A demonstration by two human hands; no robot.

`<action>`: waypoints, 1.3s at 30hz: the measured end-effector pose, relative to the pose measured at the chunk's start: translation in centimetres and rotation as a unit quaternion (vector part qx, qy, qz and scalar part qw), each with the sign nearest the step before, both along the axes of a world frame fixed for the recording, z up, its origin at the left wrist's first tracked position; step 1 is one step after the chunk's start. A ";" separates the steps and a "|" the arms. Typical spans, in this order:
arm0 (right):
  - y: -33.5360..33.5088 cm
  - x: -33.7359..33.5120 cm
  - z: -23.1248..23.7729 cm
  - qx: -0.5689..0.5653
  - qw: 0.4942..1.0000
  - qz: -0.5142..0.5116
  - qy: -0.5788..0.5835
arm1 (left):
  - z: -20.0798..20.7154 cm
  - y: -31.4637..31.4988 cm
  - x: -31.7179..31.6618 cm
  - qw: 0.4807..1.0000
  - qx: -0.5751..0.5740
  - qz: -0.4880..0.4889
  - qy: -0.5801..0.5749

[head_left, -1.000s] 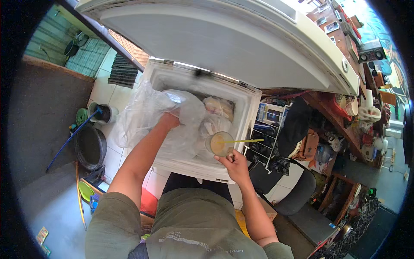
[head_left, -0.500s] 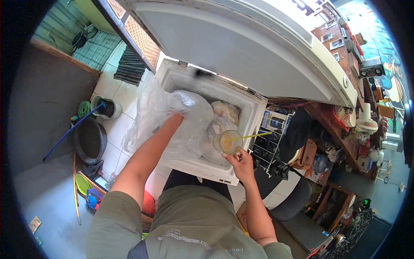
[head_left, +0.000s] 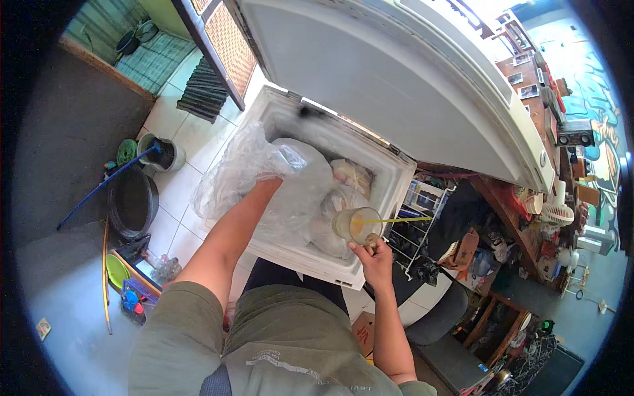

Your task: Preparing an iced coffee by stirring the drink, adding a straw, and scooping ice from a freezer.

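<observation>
Pinching the mug (head_left: 345,225) by its handle (head_left: 372,239), likely for steadiness, the right hand (head_left: 375,259) is near; the left hand (head_left: 269,184), amid clear plastic (head_left: 228,175) at left, has an unclear grip

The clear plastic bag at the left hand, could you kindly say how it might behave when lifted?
The bag is probably floppy, given its loose creases. The part draped past the freezer rim may swing or snag.

Left grip (head_left: 274,177) hidden by bag (head_left: 304,188)
</observation>
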State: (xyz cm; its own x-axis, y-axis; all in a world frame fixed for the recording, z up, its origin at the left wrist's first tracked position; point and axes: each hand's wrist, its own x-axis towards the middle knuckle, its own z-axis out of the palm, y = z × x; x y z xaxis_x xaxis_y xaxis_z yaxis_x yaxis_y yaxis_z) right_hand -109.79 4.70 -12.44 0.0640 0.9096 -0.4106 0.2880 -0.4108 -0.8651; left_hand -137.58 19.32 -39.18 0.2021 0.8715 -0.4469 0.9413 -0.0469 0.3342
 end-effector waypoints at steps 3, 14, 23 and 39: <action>0.6 -0.8 1.2 -0.011 1.000 0.006 -0.011 | 0.6 -0.5 -0.4 1.000 -0.028 0.012 -0.007; 0.8 -0.2 0.2 -0.008 1.000 0.012 0.006 | 3.8 -5.0 -1.2 0.992 -0.120 0.027 -0.038; 1.0 0.0 0.6 -0.030 1.000 0.007 -0.006 | -1.8 -6.0 -0.4 0.994 -0.025 0.045 -0.097; -0.2 2.0 -0.9 0.002 1.000 0.008 0.000 | -0.9 -5.0 2.3 0.978 0.070 0.008 -0.197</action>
State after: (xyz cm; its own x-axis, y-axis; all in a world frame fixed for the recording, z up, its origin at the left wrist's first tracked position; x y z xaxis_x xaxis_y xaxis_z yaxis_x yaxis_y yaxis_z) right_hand -107.74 4.47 -13.36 0.0502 0.9125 -0.4061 0.2951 -0.4020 -0.8668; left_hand -135.26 14.27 -40.13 0.3213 0.9229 -0.2121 0.7414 -0.1058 0.6627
